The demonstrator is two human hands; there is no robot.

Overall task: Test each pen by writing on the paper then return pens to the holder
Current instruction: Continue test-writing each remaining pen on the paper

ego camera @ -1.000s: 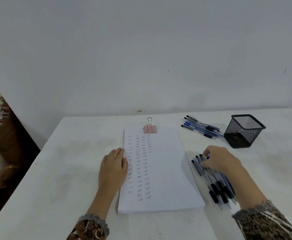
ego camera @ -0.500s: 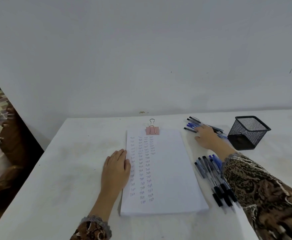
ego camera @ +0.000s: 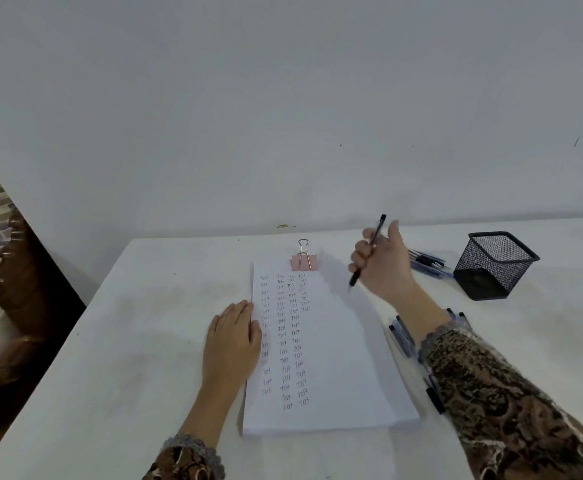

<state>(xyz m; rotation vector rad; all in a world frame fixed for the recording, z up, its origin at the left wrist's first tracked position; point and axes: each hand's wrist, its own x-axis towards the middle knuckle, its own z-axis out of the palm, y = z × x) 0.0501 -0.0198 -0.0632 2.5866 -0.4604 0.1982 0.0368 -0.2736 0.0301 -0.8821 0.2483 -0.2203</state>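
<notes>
Above the paper's [ego camera: 321, 341] upper right edge, our right hand [ego camera: 385, 268] has its grip closed around a black pen [ego camera: 369, 249], tip downward. We should bring it down beside the last written word and write lightly. Our left hand [ego camera: 232, 341] lies flat, open, steadying the sheet. Behind, the holder [ego camera: 494, 266] stands empty on the worktop [ego camera: 127, 341].

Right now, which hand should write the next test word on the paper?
Right hand: it already grips a pen above the paper. The left hand lies flat, steadying the paper's edge.
</notes>
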